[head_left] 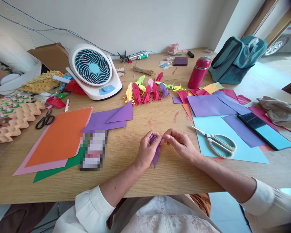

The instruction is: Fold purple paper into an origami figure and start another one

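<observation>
My left hand and my right hand meet over the wooden table near its front edge. Both pinch a small folded purple paper piece, whose pointed tip hangs down below my left fingers. White-handled scissors lie just right of my right hand on a light blue sheet. A row of several finished folded paper figures in pink, yellow, green and purple stands beyond my hands.
A white and teal fan stands at the back left. Orange, pink and green sheets and purple sheets lie left; black scissors beside them. A red bottle, teal bag and more coloured paper sit right.
</observation>
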`<state>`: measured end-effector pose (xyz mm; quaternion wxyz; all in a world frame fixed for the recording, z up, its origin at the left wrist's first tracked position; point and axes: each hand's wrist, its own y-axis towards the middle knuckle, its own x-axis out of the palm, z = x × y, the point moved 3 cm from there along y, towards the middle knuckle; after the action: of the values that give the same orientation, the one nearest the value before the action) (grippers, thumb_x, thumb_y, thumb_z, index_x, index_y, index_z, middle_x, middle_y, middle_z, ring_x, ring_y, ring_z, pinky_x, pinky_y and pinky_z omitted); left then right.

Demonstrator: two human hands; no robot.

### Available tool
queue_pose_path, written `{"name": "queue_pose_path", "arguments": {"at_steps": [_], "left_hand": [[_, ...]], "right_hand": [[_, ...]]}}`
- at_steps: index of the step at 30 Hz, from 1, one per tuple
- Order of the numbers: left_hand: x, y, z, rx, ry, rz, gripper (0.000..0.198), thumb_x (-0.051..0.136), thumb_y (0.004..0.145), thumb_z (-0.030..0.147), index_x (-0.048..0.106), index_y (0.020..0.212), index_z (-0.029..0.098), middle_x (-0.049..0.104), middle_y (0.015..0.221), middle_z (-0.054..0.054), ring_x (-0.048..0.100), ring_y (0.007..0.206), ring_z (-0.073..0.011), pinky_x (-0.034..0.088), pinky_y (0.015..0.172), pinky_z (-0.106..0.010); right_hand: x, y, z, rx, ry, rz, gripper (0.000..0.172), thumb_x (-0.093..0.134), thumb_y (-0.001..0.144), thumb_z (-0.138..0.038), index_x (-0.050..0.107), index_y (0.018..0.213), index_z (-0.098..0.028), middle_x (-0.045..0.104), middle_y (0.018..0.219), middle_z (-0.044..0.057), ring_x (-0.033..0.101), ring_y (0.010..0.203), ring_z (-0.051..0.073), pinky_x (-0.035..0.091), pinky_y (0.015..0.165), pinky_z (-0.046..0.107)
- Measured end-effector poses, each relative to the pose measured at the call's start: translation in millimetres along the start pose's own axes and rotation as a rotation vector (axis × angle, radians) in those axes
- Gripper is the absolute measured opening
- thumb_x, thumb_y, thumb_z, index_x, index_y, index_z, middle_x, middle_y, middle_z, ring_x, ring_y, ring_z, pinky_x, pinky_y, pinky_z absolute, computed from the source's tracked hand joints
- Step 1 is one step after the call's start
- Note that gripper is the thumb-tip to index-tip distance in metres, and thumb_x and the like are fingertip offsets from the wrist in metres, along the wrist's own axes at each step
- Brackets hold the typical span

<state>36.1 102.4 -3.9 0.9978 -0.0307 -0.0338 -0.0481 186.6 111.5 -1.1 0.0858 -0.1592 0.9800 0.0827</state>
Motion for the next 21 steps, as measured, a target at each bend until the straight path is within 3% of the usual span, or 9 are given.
{"name": "queue_pose_path", "arguments": {"at_steps": [7, 16, 21], "left_hand": [[0.9, 0.5, -1.2, 0.009, 0.020, -0.058, 0.027, 0.067, 0.084, 0.042, 0.055, 0.077, 0.019, 0.052, 0.062, 0.004, 0.049, 0.056, -0.0093, 0.038, 0.053, -0.020], [1.2, 1.2, -0.9, 0.037, 0.045, -0.092, 0.029, 0.066, 0.086, 0.044, 0.056, 0.078, 0.019, 0.053, 0.063, 0.004, 0.047, 0.055, -0.0090, 0.036, 0.053, -0.020], [0.7, 3.4, 0.4, 0.061, 0.015, -0.083, 0.027, 0.061, 0.091, 0.042, 0.062, 0.082, 0.017, 0.059, 0.074, 0.001, 0.051, 0.070, -0.0109, 0.042, 0.066, -0.021]], "right_hand": [[2.4, 5.1, 0.8, 0.048, 0.197, -0.025, 0.035, 0.067, 0.085, -0.055, 0.059, 0.081, -0.021, 0.064, 0.072, 0.001, 0.059, 0.068, 0.016, 0.048, 0.065, 0.030], [2.2, 2.5, 3.4, 0.047, 0.149, 0.001, 0.041, 0.065, 0.085, -0.060, 0.056, 0.078, -0.021, 0.053, 0.064, -0.002, 0.047, 0.060, 0.013, 0.039, 0.057, 0.027], [-1.3, 5.6, 4.0, 0.082, 0.192, 0.053, 0.042, 0.058, 0.090, -0.060, 0.058, 0.077, -0.020, 0.057, 0.070, 0.001, 0.052, 0.067, 0.015, 0.044, 0.067, 0.030]]}}
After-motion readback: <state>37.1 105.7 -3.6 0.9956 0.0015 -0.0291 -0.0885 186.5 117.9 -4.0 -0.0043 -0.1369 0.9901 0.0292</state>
